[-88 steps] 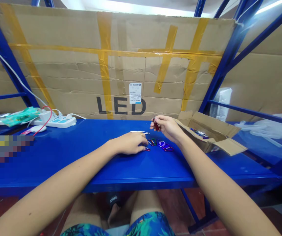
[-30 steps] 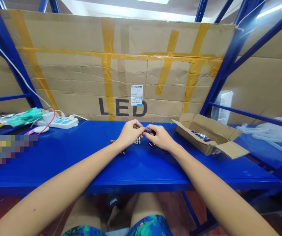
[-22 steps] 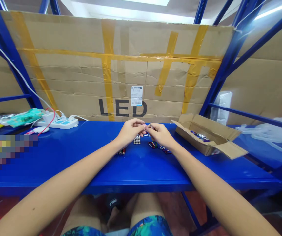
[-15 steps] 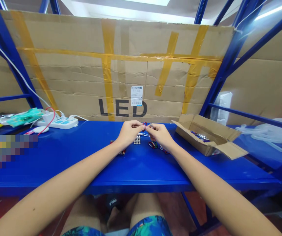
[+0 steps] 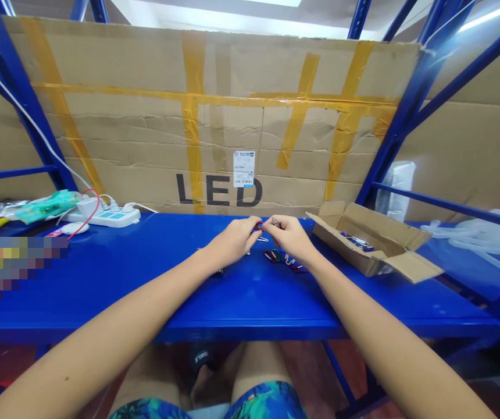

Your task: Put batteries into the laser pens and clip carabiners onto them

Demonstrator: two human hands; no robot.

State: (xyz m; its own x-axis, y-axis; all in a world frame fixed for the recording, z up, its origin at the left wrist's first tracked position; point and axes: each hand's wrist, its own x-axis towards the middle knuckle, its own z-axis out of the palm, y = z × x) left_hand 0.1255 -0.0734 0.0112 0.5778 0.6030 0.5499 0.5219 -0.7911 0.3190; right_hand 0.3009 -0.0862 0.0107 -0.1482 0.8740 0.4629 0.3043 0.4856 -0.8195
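Observation:
My left hand (image 5: 238, 240) and my right hand (image 5: 291, 235) meet above the blue table, fingertips pinched close together. Between them shows a bit of a small red carabiner (image 5: 260, 226), largely covered by the left fingers. A small shiny metal piece (image 5: 275, 222) sits in the curled fingers of my right hand; its exact kind is too small to tell. Just below the hands lies a slim silver item (image 5: 263, 238). Several coloured carabiners (image 5: 275, 256) rest on the table under my right wrist. My left hand and forearm hide most of the small metal parts (image 5: 248, 252) there.
An open cardboard box (image 5: 363, 256) with small items inside stands at the right. At the left are a white power strip (image 5: 121, 217) with plugs and a teal packet (image 5: 47, 206). A big taped cardboard sheet (image 5: 145, 134) closes off the back, between blue posts.
My left hand has shifted slightly right and turned, now covering most of the rows of small metal parts. The red carabiner shows less between the fingers. Both hands stay together.

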